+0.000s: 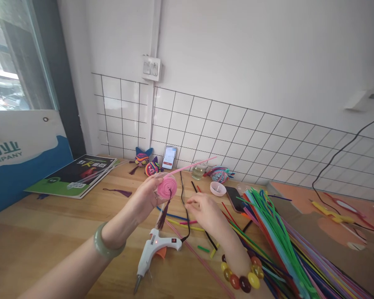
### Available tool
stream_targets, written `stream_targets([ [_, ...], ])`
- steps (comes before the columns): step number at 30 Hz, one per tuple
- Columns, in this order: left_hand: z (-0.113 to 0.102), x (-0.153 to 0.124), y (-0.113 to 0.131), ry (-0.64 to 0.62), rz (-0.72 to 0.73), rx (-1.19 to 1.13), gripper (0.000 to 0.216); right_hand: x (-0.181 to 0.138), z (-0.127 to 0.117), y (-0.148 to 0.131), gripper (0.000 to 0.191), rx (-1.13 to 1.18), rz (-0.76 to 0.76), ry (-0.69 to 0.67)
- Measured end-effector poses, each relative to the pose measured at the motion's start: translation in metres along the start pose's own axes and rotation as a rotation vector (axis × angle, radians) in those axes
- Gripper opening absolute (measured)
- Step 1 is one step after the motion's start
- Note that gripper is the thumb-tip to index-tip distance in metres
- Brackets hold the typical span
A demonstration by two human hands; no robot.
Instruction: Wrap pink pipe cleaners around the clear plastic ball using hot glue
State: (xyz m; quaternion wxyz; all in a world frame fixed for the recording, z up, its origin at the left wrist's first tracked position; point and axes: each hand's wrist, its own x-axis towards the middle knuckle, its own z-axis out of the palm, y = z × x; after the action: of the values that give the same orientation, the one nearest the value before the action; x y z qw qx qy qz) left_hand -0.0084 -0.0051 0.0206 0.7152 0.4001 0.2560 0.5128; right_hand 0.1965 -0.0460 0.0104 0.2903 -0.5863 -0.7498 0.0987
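Observation:
My left hand (143, 201) is raised over the wooden table (34, 245) and pinches a pink coiled pipe-cleaner disc (167, 187). A loose pink tail of the disc sticks up to the right, and a dark maroon tassel (163, 215) hangs below it. My right hand (205, 211) hovers just right of the disc, fingers curled loosely with tips close together; I cannot make out anything in them. A white hot glue gun (152, 251) lies on the table beneath both hands. I wear a green bangle on the left wrist and a bead bracelet on the right.
A large fan of coloured pipe cleaners (277, 241) covers the right side. A phone (235, 198), small pink dish (217, 189), glass jar (199, 170), finished coiled figures (148, 162), a booklet (77, 174), a loose tassel (118, 192) and cut pieces (187, 224) lie around.

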Motion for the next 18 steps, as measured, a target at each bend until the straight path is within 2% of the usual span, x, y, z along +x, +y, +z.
stream_targets([
  [4,-0.001,0.001,0.003,0.013,0.042,-0.015,0.031,-0.003,0.015,-0.006,0.016,-0.031,0.07,-0.304],
  [7,-0.001,0.0,0.006,0.013,0.066,-0.029,0.033,-0.005,0.031,-0.012,0.012,-0.049,0.098,-0.478],
  [12,0.001,-0.003,0.011,0.006,0.063,-0.055,0.036,-0.004,0.057,-0.014,0.03,-0.059,0.103,-0.655],
  [18,0.005,-0.008,0.017,-0.008,0.066,-0.068,0.039,0.0,0.072,-0.006,0.029,0.068,0.03,-0.79],
])
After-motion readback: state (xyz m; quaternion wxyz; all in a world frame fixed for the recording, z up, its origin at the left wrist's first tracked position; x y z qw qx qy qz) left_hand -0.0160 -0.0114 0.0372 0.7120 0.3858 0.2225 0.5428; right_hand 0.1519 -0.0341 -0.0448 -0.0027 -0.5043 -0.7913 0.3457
